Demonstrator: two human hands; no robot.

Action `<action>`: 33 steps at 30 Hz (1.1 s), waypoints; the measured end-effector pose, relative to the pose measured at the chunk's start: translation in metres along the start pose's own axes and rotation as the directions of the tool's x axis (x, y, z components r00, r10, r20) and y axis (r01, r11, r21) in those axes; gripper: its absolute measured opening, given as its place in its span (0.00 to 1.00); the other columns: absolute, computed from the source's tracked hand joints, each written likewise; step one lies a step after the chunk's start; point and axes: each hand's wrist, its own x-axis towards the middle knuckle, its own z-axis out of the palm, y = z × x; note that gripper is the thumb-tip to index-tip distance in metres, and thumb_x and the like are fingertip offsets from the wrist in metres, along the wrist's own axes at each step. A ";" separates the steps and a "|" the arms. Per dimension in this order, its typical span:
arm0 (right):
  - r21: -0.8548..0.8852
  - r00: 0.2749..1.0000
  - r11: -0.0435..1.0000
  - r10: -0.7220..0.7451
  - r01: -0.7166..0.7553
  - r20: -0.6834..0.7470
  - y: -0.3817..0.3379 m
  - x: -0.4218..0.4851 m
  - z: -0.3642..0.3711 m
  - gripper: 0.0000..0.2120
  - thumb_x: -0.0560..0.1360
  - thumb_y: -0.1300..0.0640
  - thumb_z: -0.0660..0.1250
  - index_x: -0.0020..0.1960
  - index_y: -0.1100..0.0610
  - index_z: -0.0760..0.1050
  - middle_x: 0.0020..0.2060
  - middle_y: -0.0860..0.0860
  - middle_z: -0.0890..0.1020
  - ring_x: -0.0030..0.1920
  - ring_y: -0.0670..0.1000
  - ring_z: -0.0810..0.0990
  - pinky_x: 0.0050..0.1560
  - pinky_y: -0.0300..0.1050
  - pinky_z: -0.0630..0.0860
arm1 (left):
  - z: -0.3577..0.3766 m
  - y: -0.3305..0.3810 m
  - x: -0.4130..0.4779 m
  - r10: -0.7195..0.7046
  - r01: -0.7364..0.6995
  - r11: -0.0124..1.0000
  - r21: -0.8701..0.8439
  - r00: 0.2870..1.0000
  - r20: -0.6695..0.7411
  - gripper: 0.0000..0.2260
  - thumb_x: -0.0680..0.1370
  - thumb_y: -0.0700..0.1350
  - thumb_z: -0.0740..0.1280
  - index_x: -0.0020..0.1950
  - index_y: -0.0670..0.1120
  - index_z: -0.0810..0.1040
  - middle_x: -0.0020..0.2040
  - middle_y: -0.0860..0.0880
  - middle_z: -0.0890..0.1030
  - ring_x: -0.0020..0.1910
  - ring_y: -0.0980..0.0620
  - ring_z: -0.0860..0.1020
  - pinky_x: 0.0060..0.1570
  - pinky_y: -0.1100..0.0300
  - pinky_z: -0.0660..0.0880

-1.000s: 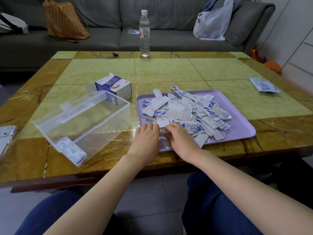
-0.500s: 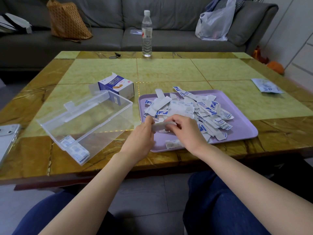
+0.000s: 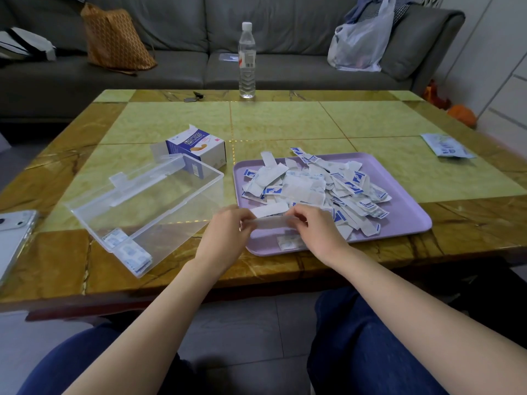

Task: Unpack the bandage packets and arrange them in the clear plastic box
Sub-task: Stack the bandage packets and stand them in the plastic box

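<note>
- The left hand (image 3: 225, 232) and right hand (image 3: 313, 232) meet above the near edge of the lilac tray (image 3: 413, 223). Each has its fingers curled and pinches one end of a pale bandage strip (image 3: 269, 221), held level between them.
- Under the right hand's fingers, a single small packet (image 3: 289, 242) lies on the tray beside its near rim.
- Left of the tray, the clear plastic box (image 3: 148, 201) lies open on the table (image 3: 285, 124). A few flat bandages (image 3: 128, 249) are stacked in its near corner.
- A phone (image 3: 14, 238) rests at the table's left edge.
- A loose pile of blue-and-white bandage packets (image 3: 313, 189) fills the middle of the tray.
- Behind the clear box stands an opened cardboard bandage carton (image 3: 199, 146).
- A flat printed pouch (image 3: 447, 145) lies well to the right.
- A water bottle (image 3: 247, 61) stands upright at the table's far edge, with a grey sofa (image 3: 176, 29) behind it.
</note>
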 end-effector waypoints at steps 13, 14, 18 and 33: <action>-0.050 0.988 0.993 -0.101 0.108 0.115 -0.004 -0.002 0.016 0.22 0.71 0.74 0.57 0.60 0.57 0.75 0.55 0.53 0.78 0.57 0.50 0.75 0.60 0.41 0.71 | 0.010 0.003 -0.001 0.089 -0.101 0.992 0.082 0.987 0.134 0.07 0.74 0.35 0.66 0.51 0.42 0.76 0.48 0.45 0.73 0.48 0.45 0.74 0.46 0.56 0.69; -0.086 0.989 0.990 -0.103 0.112 0.109 -0.002 -0.002 0.015 0.20 0.73 0.72 0.58 0.58 0.56 0.76 0.54 0.53 0.79 0.56 0.50 0.75 0.58 0.43 0.71 | 0.010 0.003 -0.001 0.091 -0.103 0.991 0.088 0.987 0.132 0.06 0.75 0.36 0.65 0.50 0.42 0.76 0.47 0.46 0.74 0.48 0.44 0.74 0.46 0.54 0.70; -0.129 0.992 0.984 -0.123 0.125 0.025 -0.004 -0.002 0.011 0.13 0.77 0.66 0.59 0.54 0.54 0.78 0.49 0.51 0.81 0.50 0.50 0.77 0.52 0.46 0.74 | 0.004 0.009 -0.003 0.099 -0.106 0.987 0.117 0.993 0.065 0.03 0.78 0.39 0.62 0.49 0.43 0.75 0.47 0.47 0.75 0.45 0.47 0.73 0.43 0.53 0.72; 0.216 0.977 0.954 -0.210 0.209 -0.018 -0.054 0.000 -0.001 0.05 0.76 0.61 0.66 0.49 0.60 0.79 0.34 0.49 0.82 0.33 0.45 0.82 0.42 0.40 0.80 | -0.059 0.000 -0.023 -0.069 -0.001 0.956 -0.293 0.972 -0.226 0.15 0.73 0.29 0.59 0.46 0.47 0.77 0.34 0.47 0.81 0.33 0.57 0.81 0.42 0.57 0.78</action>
